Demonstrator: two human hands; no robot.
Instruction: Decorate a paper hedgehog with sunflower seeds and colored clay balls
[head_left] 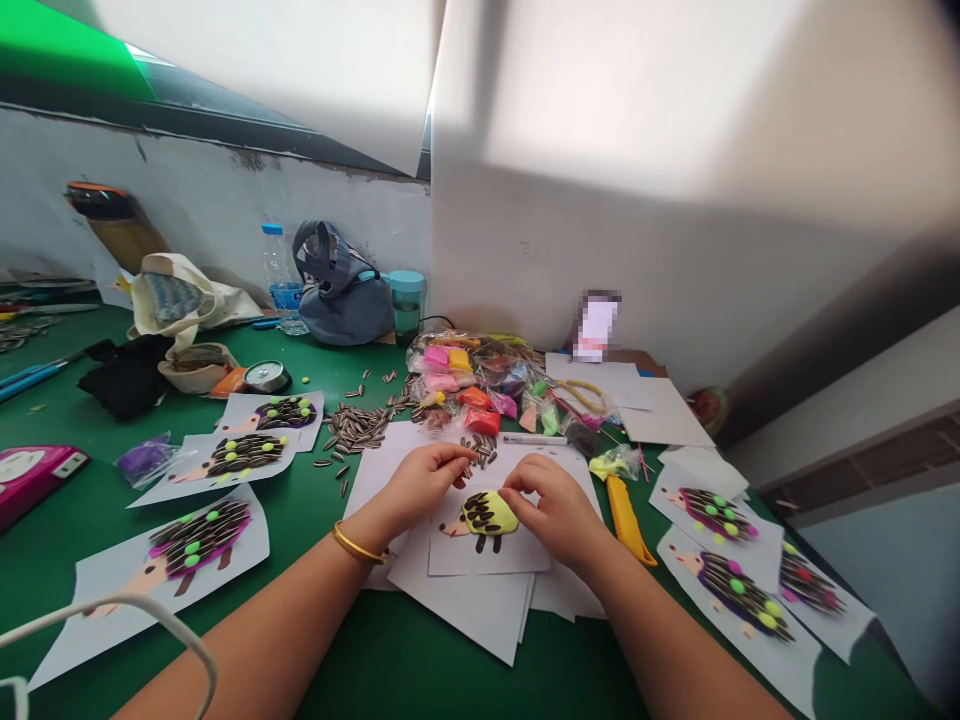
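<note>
At the near left corner of the green worktop, a white cable loops over the bottom of a hedgehog picture. Along the middle of the near edge lie loose white sheets, and on top of them, between the two hands, is the hedgehog picture being worked on. Its yellow-green body carries rows of dark seeds, with bare patches towards the right, and two dark legs below.

The right hand is at the right end of that body, thumb and forefinger close together. The left hand, a gold bangle at its wrist, is above the hedgehog's head, its fingertips near a small heap of seeds. At this size I cannot tell whether either hand's fingertips meet or pinch a seed.

Beside the right wrist lies a long yellow object; three more hedgehog pictures overlap towards the right edge. Two others lie left of a larger seed pile. Past the pen are bright wrapped packets. Towards the far edge stand a clear bottle, a blue-grey bag and a teal-lidded cup; a pixelated phone is farther right.
</note>
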